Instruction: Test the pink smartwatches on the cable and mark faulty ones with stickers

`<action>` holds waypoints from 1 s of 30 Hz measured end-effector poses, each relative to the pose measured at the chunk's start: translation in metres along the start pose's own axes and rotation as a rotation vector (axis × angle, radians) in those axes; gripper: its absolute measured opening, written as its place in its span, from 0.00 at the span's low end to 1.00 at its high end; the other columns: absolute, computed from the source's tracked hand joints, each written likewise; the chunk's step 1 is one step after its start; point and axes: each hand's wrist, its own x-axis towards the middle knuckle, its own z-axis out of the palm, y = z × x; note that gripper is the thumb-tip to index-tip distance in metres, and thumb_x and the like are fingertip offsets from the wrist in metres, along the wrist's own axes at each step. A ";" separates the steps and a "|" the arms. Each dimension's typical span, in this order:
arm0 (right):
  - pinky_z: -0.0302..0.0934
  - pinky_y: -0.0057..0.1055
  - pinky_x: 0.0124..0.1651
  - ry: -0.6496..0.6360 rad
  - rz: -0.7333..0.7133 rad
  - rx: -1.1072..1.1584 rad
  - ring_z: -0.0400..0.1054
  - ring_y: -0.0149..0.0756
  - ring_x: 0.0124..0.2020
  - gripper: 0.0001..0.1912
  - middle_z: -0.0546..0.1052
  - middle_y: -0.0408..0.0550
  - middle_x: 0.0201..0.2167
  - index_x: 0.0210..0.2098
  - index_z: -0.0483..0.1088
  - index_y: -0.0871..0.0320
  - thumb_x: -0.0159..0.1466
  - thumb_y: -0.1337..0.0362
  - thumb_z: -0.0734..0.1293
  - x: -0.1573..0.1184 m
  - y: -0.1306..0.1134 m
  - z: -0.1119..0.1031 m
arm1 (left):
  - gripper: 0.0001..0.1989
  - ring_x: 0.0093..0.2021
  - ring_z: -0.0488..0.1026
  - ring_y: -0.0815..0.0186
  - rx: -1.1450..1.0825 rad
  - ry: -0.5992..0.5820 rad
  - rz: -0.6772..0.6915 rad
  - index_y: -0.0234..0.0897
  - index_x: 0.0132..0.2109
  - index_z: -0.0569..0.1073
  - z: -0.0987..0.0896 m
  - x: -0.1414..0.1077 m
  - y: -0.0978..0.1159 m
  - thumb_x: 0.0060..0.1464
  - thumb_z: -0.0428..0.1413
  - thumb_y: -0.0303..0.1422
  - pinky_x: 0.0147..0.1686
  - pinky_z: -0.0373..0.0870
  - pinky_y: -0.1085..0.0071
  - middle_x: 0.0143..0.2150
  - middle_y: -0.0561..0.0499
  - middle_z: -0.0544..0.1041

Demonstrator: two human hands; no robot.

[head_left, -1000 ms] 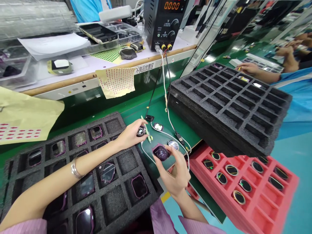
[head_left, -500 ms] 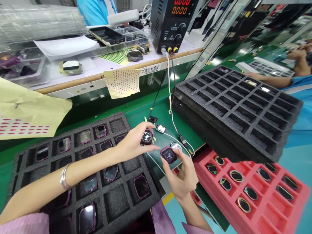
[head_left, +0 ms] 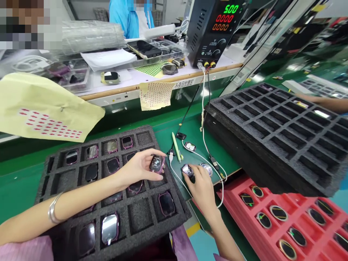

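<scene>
Purple watch [head_left: 157, 163] sits in the grip of the left hand [head_left: 139, 167], its edges pinched between the thumb below and a finger above, the gap no wider than the case. With 12 o'clock pointing away from the person, the watch lies at 3 o'clock from the palm, its long axis seeming to lean slightly toward 1 o'clock. The left hand is the nearer one, being in contact; the right hand [head_left: 203, 186] is apart from it, at about 4 o'clock.

That hand's grip is narrow too, thumb and fingertips drawn in around a second watch [head_left: 187, 170] at its 10 o'clock; whether that one also rests on the green tabletop [head_left: 165, 137], I cannot tell. A silver disc [head_left: 206, 169] lies just beside the right fingers.

Beyond the hands, toward 12 o'clock, lie a pale green pen [head_left: 176, 146] and a white cable [head_left: 171, 157]. Beneath the left forearm spreads a black foam tray [head_left: 140, 216] with more watches in its slots. Farther out from the right hand, a foam stack [head_left: 233, 146] stands at 2 o'clock, a red tray [head_left: 244, 221] of round pieces at 4 o'clock, and a power supply [head_left: 209, 32] at 12 o'clock.
</scene>
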 end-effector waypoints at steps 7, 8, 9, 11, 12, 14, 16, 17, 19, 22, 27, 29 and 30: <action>0.62 0.39 0.45 -0.177 -0.087 0.008 0.67 0.47 0.43 0.14 0.73 0.55 0.41 0.48 0.67 0.61 0.67 0.60 0.60 0.043 -0.022 0.003 | 0.30 0.53 0.67 0.61 0.465 0.112 0.216 0.43 0.58 0.66 0.005 -0.026 0.001 0.48 0.60 0.24 0.53 0.65 0.65 0.55 0.49 0.69; 0.62 0.38 0.42 -0.204 -0.082 0.002 0.68 0.47 0.41 0.14 0.73 0.55 0.40 0.49 0.67 0.61 0.66 0.61 0.61 0.049 -0.026 0.007 | 0.30 0.53 0.67 0.61 0.519 0.106 0.241 0.45 0.58 0.65 0.006 -0.029 0.002 0.48 0.60 0.25 0.53 0.66 0.65 0.55 0.49 0.68; 0.62 0.37 0.39 -0.229 -0.073 -0.006 0.68 0.48 0.40 0.15 0.72 0.56 0.39 0.49 0.67 0.62 0.65 0.62 0.61 0.054 -0.029 0.012 | 0.30 0.53 0.67 0.61 0.557 0.101 0.258 0.45 0.59 0.64 0.007 -0.032 0.003 0.49 0.60 0.26 0.52 0.66 0.65 0.54 0.49 0.69; 0.60 0.35 0.34 -0.270 -0.055 -0.014 0.69 0.49 0.38 0.16 0.72 0.56 0.38 0.50 0.66 0.63 0.63 0.66 0.63 0.062 -0.033 0.019 | 0.29 0.51 0.68 0.61 0.590 0.093 0.279 0.44 0.60 0.63 0.007 -0.036 0.004 0.51 0.60 0.28 0.51 0.68 0.66 0.52 0.49 0.69; 0.59 0.34 0.33 -0.286 -0.043 -0.012 0.69 0.49 0.37 0.17 0.71 0.56 0.38 0.51 0.66 0.63 0.62 0.68 0.63 0.064 -0.035 0.022 | 0.29 0.51 0.68 0.62 0.593 0.091 0.291 0.44 0.60 0.63 0.007 -0.037 0.004 0.52 0.59 0.28 0.51 0.68 0.66 0.52 0.49 0.69; 0.57 0.32 0.31 -0.308 -0.017 0.012 0.69 0.46 0.35 0.18 0.71 0.56 0.38 0.52 0.65 0.62 0.62 0.70 0.62 0.066 -0.036 0.025 | 0.28 0.50 0.68 0.62 0.592 0.090 0.311 0.43 0.60 0.62 0.005 -0.039 0.004 0.53 0.59 0.28 0.51 0.68 0.67 0.52 0.48 0.69; 0.56 0.31 0.30 -0.326 0.008 0.064 0.69 0.43 0.32 0.18 0.72 0.52 0.35 0.51 0.64 0.60 0.61 0.70 0.61 0.067 -0.034 0.025 | 0.28 0.50 0.68 0.62 0.587 0.091 0.321 0.44 0.60 0.62 0.004 -0.041 0.002 0.53 0.58 0.29 0.51 0.69 0.66 0.52 0.48 0.69; 0.56 0.30 0.30 -0.334 0.018 0.101 0.69 0.41 0.31 0.18 0.72 0.50 0.33 0.50 0.64 0.60 0.60 0.70 0.61 0.067 -0.033 0.024 | 0.28 0.50 0.68 0.62 0.580 0.094 0.322 0.44 0.61 0.62 0.003 -0.042 0.002 0.54 0.58 0.29 0.50 0.69 0.66 0.52 0.48 0.69; 0.57 0.29 0.29 -0.346 0.036 0.189 0.68 0.37 0.27 0.17 0.71 0.44 0.28 0.48 0.63 0.59 0.58 0.70 0.61 0.068 -0.028 0.024 | 0.28 0.49 0.68 0.62 0.563 0.094 0.321 0.45 0.61 0.62 0.002 -0.043 0.001 0.54 0.58 0.29 0.49 0.70 0.66 0.52 0.48 0.69; 0.59 0.28 0.29 -0.359 0.049 0.319 0.66 0.33 0.23 0.14 0.71 0.40 0.24 0.45 0.62 0.59 0.58 0.69 0.60 0.066 -0.023 0.024 | 0.27 0.48 0.69 0.63 0.526 0.093 0.314 0.47 0.60 0.62 0.002 -0.044 0.000 0.54 0.58 0.29 0.47 0.71 0.67 0.51 0.49 0.70; 0.62 0.26 0.24 -0.431 0.019 0.468 0.70 0.32 0.23 0.12 0.76 0.44 0.28 0.45 0.64 0.58 0.64 0.60 0.58 0.057 -0.019 0.016 | 0.29 0.48 0.71 0.64 0.364 0.110 0.251 0.45 0.60 0.61 0.002 -0.041 -0.004 0.52 0.59 0.27 0.50 0.70 0.67 0.52 0.49 0.71; 0.64 0.27 0.25 -0.384 0.044 0.450 0.72 0.34 0.26 0.15 0.77 0.47 0.32 0.46 0.65 0.59 0.66 0.57 0.56 0.058 -0.011 0.005 | 0.33 0.47 0.72 0.65 0.268 0.131 0.181 0.45 0.60 0.59 0.001 -0.039 -0.007 0.50 0.60 0.25 0.51 0.69 0.67 0.50 0.50 0.71; 0.65 0.29 0.27 -0.341 0.066 0.421 0.73 0.36 0.28 0.16 0.77 0.50 0.34 0.46 0.65 0.59 0.67 0.56 0.55 0.060 -0.005 -0.001 | 0.34 0.47 0.72 0.66 0.216 0.144 0.141 0.44 0.60 0.58 0.000 -0.037 -0.009 0.48 0.61 0.25 0.51 0.69 0.67 0.49 0.50 0.72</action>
